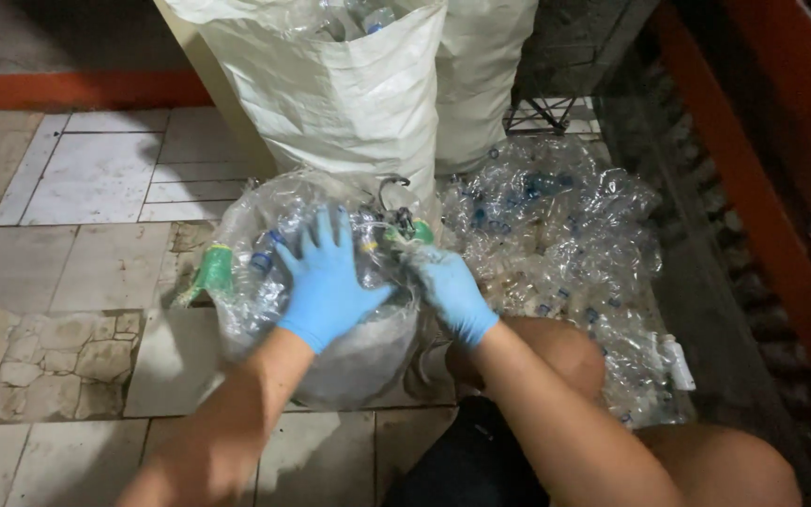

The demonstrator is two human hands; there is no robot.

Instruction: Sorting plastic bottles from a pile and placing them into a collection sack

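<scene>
Pressing our left hand [328, 282] flat, fingers spread, on the clear bag of crushed bottles [265, 272] on the tiled floor [96, 188] while our right hand [451, 293] clenches its twisted neck, we risk the thin plastic splitting and spilling bottles.

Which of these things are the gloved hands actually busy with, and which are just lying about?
In hand:
left hand, blue-gloved
right hand, blue-gloved
clear plastic bag of bottles

Lying about:
white woven sacks
heap of crushed clear bottles
tiled floor
</scene>
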